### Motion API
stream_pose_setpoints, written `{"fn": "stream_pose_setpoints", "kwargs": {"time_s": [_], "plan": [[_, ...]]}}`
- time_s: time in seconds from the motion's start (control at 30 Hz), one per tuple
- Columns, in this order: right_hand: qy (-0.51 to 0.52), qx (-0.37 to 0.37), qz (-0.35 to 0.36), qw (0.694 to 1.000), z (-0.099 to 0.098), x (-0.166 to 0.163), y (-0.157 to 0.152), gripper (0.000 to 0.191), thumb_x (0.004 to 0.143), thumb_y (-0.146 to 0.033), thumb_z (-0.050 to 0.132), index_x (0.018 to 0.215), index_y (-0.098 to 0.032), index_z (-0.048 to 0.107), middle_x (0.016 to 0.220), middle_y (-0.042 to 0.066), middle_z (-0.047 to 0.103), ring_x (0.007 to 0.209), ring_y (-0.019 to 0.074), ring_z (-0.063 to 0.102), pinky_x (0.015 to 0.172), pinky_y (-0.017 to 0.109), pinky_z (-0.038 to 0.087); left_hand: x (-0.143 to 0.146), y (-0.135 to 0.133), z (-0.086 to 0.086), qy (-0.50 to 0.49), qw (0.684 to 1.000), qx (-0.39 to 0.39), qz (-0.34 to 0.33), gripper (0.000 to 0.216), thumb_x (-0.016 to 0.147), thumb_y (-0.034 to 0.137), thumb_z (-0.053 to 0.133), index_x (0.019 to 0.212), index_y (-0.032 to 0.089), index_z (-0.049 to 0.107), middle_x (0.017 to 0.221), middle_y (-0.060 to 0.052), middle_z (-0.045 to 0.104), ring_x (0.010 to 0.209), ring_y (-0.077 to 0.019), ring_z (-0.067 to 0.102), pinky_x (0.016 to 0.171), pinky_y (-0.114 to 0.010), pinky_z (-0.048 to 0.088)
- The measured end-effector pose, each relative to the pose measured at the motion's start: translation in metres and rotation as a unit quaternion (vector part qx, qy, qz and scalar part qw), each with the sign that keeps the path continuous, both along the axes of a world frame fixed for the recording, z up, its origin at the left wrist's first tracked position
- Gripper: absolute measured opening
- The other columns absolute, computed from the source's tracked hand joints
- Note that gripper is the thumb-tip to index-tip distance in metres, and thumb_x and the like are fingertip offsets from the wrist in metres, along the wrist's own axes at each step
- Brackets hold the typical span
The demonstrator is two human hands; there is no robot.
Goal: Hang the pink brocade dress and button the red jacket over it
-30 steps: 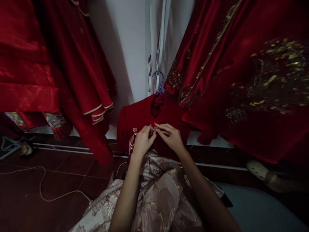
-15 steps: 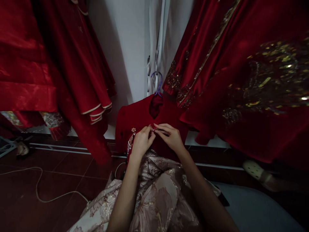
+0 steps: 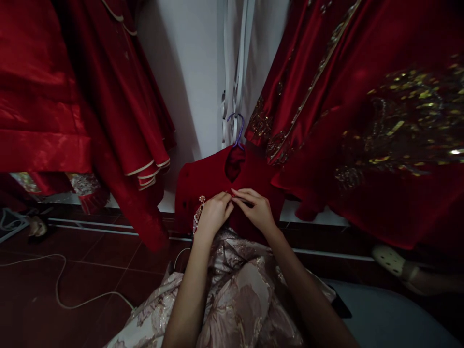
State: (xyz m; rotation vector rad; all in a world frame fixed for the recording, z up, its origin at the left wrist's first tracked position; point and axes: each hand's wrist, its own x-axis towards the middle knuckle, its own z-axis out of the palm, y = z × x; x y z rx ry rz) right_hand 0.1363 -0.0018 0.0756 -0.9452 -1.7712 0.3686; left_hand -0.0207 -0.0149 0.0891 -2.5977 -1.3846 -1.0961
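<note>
A dark red jacket (image 3: 203, 171) hangs from a purple hanger (image 3: 239, 133), its round neckline facing me. Below the neckline, at the middle of the front, my left hand (image 3: 216, 212) is closed in a pinch on the cloth. My right hand (image 3: 254, 208) pinches the same spot from the other side, thumb and fingertips almost touching the left ones. Any small fastening between the fingertips is too hidden to make out. A jeweled flower-topped ornament (image 3: 198, 212) lies along the jacket front, just left of my left hand.
Red garments (image 3: 145, 111) hang at the left, and a sequined red dress (image 3: 398, 130) at the right. Pale patterned fabric (image 3: 246, 295) covers my lap. A white cable (image 3: 61, 290) runs over the tiled floor. Someone's foot in a pale clog (image 3: 389, 258) shows at the right.
The view has shifted slightly, so everything sits a little lower. Both hands stay at the jacket front, with fingertips drawn slightly closer together.
</note>
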Motion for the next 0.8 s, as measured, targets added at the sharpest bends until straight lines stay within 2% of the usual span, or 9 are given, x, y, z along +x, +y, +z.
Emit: {"fn": "stream_pose_setpoints", "kwargs": {"time_s": [0.1, 0.23, 0.33, 0.4, 0.47, 0.57, 0.63, 0.7, 0.8], "plan": [[-0.002, -0.007, 0.001, 1.0, -0.001, -0.001, 0.0, 0.03, 0.083, -0.03, 0.054, 0.111, -0.027, 0.063, 0.102, 0.003, 0.063, 0.093, 0.0164, 0.06, 0.086, 0.031, 0.051, 0.001, 0.0, -0.003, -0.008, 1.0, -0.002, 0.006, 0.011, 0.085, 0.019, 0.045, 0.09, 0.018, 0.054, 0.084, -0.004, 0.055, 0.074, -0.0139, 0.055, 0.068, -0.024, 0.042], [0.044, -0.034, 0.04, 0.998, -0.004, -0.003, 0.0, 0.032, 0.083, -0.032, 0.051, 0.113, -0.024, 0.06, 0.106, 0.005, 0.059, 0.094, 0.0153, 0.059, 0.083, 0.029, 0.052, 0.003, -0.001, -0.008, -0.064, 0.998, -0.017, 0.02, 0.012, 0.086, 0.023, 0.044, 0.093, 0.019, 0.053, 0.09, -0.004, 0.055, 0.078, -0.0133, 0.055, 0.069, -0.023, 0.043], [0.078, -0.047, 0.061, 0.994, -0.008, -0.005, 0.001, 0.033, 0.082, -0.03, 0.05, 0.115, -0.023, 0.053, 0.111, 0.006, 0.054, 0.098, 0.0149, 0.057, 0.082, 0.029, 0.052, 0.001, 0.0, -0.011, -0.108, 0.994, -0.024, 0.015, 0.014, 0.087, 0.024, 0.043, 0.094, 0.02, 0.054, 0.095, -0.004, 0.056, 0.086, -0.0134, 0.056, 0.076, -0.024, 0.044], [0.083, -0.055, 0.051, 0.994, -0.013, -0.005, 0.002, 0.035, 0.079, -0.029, 0.053, 0.112, -0.022, 0.046, 0.11, 0.007, 0.052, 0.094, 0.0148, 0.058, 0.075, 0.028, 0.053, 0.0, 0.002, -0.013, -0.133, 0.991, -0.031, 0.011, 0.014, 0.087, 0.025, 0.043, 0.094, 0.02, 0.055, 0.096, -0.004, 0.055, 0.088, -0.0133, 0.056, 0.079, -0.024, 0.044], [0.05, -0.07, 0.018, 0.996, -0.018, -0.005, 0.002, 0.042, 0.072, -0.032, 0.059, 0.108, -0.021, 0.04, 0.105, 0.007, 0.052, 0.083, 0.015, 0.059, 0.064, 0.027, 0.053, -0.001, 0.004, -0.015, -0.161, 0.986, -0.04, 0.005, 0.015, 0.086, 0.025, 0.044, 0.094, 0.02, 0.055, 0.098, -0.004, 0.056, 0.089, -0.0129, 0.056, 0.08, -0.025, 0.045], [-0.079, -0.1, -0.08, 0.989, -0.027, -0.003, 0.0, 0.055, 0.061, -0.039, 0.068, 0.103, -0.019, 0.039, 0.098, 0.007, 0.054, 0.076, 0.0182, 0.059, 0.058, 0.029, 0.049, -0.001, 0.007, -0.019, -0.211, 0.976, -0.057, -0.017, 0.016, 0.086, 0.024, 0.044, 0.094, 0.019, 0.057, 0.097, -0.004, 0.057, 0.088, -0.0119, 0.057, 0.08, -0.025, 0.046], [-0.175, -0.124, -0.161, 0.963, -0.032, 0.001, -0.001, 0.046, 0.062, -0.037, 0.067, 0.098, -0.019, 0.044, 0.095, 0.009, 0.055, 0.078, 0.0219, 0.06, 0.061, 0.031, 0.047, -0.001, 0.01, -0.024, -0.249, 0.964, -0.084, -0.042, 0.016, 0.086, 0.025, 0.043, 0.093, 0.018, 0.057, 0.095, -0.004, 0.059, 0.085, -0.011, 0.058, 0.078, -0.024, 0.047], [-0.241, -0.157, -0.219, 0.932, -0.036, 0.009, 0.002, 0.027, 0.069, -0.032, 0.058, 0.091, -0.019, 0.051, 0.091, 0.011, 0.058, 0.079, 0.0242, 0.06, 0.062, 0.032, 0.045, -0.002, 0.014, -0.031, -0.278, 0.949, -0.131, -0.071, 0.018, 0.086, 0.027, 0.043, 0.092, 0.017, 0.057, 0.092, -0.004, 0.061, 0.083, -0.0105, 0.059, 0.076, -0.024, 0.049], [-0.269, -0.204, -0.249, 0.908, -0.039, 0.031, 0.011, 0.017, 0.075, -0.026, 0.048, 0.088, -0.02, 0.058, 0.08, 0.011, 0.062, 0.075, 0.0241, 0.061, 0.064, 0.032, 0.042, -0.006, 0.023, -0.045, -0.299, 0.925, -0.21, -0.102, 0.02, 0.085, 0.029, 0.046, 0.097, 0.016, 0.058, 0.097, -0.006, 0.064, 0.085, -0.0114, 0.06, 0.078, -0.027, 0.05]]}}
